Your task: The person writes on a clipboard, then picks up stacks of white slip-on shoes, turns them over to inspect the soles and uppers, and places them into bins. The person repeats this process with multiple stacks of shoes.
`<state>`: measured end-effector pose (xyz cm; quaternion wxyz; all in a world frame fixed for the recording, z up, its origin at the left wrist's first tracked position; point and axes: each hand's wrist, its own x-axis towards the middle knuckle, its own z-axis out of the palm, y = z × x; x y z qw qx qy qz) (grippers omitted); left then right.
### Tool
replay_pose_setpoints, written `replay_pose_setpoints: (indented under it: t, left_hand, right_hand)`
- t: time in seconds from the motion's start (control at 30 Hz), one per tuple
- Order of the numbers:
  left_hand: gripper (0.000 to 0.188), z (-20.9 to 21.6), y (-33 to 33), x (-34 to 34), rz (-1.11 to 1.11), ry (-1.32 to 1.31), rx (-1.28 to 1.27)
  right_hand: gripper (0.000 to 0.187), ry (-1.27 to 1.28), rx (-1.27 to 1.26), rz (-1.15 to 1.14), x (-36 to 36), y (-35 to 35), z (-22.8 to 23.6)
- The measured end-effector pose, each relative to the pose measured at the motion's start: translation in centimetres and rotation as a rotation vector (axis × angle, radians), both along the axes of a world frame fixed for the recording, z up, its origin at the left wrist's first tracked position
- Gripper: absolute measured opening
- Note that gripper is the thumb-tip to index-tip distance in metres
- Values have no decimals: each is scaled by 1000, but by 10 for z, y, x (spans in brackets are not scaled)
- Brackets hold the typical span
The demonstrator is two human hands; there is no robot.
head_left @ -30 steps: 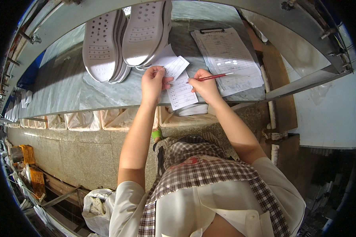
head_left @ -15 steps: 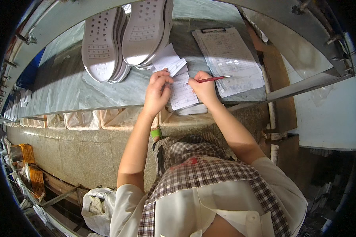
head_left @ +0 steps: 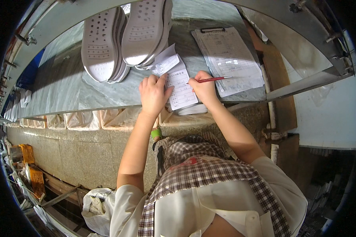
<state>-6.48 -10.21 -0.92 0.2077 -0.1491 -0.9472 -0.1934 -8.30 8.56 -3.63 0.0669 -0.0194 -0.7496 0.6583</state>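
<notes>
A pad of small white paper forms (head_left: 180,91) lies at the table's near edge, its upper sheets (head_left: 167,63) folded back at the top. My left hand (head_left: 154,93) rests with fingers spread along the pad's left side, the thumb on the paper. A dark red pen (head_left: 213,79) is pinched in my right hand (head_left: 203,87), its tip at the form's right part. Beyond the pad stand two stacks of white shoe soles with holes, a left stack (head_left: 100,47) and a right stack (head_left: 143,37).
A clipboard (head_left: 230,59) with filled sheets lies right of my right hand on the grey marble table (head_left: 63,85). Lined bins (head_left: 83,119) stand below the table edge. A metal frame (head_left: 304,85) runs at the right. Orange crates (head_left: 36,179) and a white sack (head_left: 97,209) are lower left.
My left hand has let go of the lifted sheets, shifted slightly left and flattened beside the pad. The turned sheets now lie further back, showing more of the form. My right hand stays with the pen.
</notes>
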Motion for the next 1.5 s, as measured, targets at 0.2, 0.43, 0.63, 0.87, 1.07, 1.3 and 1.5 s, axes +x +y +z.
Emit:
replay_pose_setpoints:
  t: [0.2, 0.43, 0.63, 0.87, 1.07, 1.3, 1.5]
  left_hand:
    - [50, -5, 2, -2, -44, 89, -10]
    - [50, -7, 3, -2, -66, 90, -3]
    - [48, -5, 3, -2, -116, 129, 21]
    - [35, -2, -3, -4, -255, 21, 105]
    - [36, -1, -9, -1, -299, 7, 79]
    - [48, -4, -12, -1, -299, 7, 4]
    - [48, -4, -11, -1, -295, -9, 4]
  right_hand:
    - [22, 44, 15, -25, -2, -1, -7]
    - [20, 20, 29, 7, -1, 3, -9]
    - [20, 23, 1, 16, 0, 1, -7]
    - [19, 4, -32, -42, 3, 0, 2]
    - [20, -19, -24, -15, 2, 0, 2]
    - [24, 97, 113, -80, -3, 2, -10]
    - [24, 130, 123, -98, -4, 4, -11]
